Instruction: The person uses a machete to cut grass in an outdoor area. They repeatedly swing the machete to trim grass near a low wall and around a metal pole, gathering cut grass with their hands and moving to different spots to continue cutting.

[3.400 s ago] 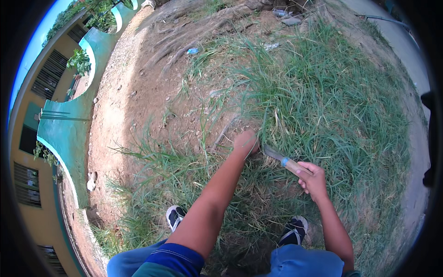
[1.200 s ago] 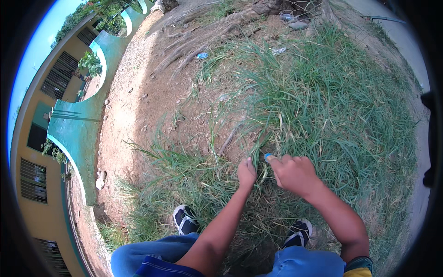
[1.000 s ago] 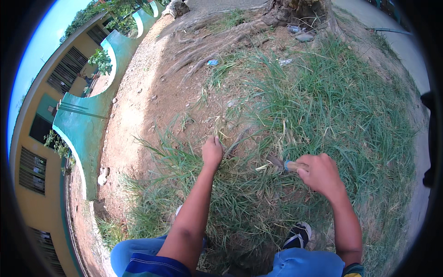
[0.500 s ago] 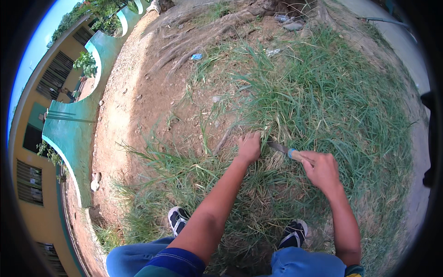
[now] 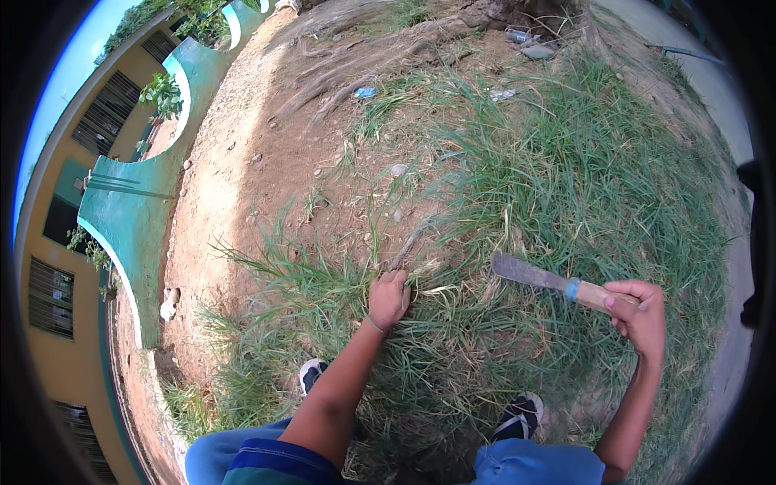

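A short machete with a wide dark blade and a wooden handle is in my right hand. My fingers wrap the handle, and the blade points left above the grass, with a blue band where it meets the wood. My left hand is closed low at the edge of the long green grass. Pale stalks stick out beside its knuckles, so it grips a bunch of grass. The lower part of that bunch is hidden by the hand.
Bare soil and tree roots lie ahead, with a blue scrap of litter and a plastic bottle near the trunk. A turquoise wall runs along the left. My shoes stand in the grass below.
My right hand has drawn the machete right, away from the grass base where its blade was. My left hand has moved left and nearer, with pale stalks now at its side.
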The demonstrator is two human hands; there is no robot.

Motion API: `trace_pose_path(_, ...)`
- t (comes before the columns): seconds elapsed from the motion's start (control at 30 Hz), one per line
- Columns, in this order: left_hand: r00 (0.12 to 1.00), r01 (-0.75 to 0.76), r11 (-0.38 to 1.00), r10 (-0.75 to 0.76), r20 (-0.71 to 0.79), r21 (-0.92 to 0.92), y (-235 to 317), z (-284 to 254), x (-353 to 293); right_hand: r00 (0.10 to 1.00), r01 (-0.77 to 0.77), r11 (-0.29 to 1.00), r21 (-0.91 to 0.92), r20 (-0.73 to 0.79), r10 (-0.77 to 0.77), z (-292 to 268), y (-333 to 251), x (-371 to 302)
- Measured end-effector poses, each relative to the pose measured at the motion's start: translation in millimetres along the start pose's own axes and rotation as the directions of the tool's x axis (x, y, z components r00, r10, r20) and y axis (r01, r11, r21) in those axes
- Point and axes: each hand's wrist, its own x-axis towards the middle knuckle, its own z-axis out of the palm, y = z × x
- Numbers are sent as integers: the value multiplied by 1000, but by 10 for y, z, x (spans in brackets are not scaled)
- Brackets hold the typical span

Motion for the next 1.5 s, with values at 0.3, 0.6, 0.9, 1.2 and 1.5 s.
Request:
trace_pose_path(0.3,989,-117,962,136,61,-247,626,194,812,990,-60,994,-89,126,71,831,739,287)
trace_pose_path(0.6,929,94,949,-192,316,302,798,516,801,987,-131,988,85,101,122,-152,311,69)
trace_pose_path(0.9,847,238,964,-264,462,114,624,346,976,999,-43,998,-46,24,44,843,705,283)
trace_pose_path(1.2,865,120,979,-184,467,164,451,181,1134,964,-267,952,146,56,262,-94,429,230)
trace_pose_path(1.5,853,231,966,-259,454,115,359,311,1024,996,-82,980,183,53,74,526,689,207)
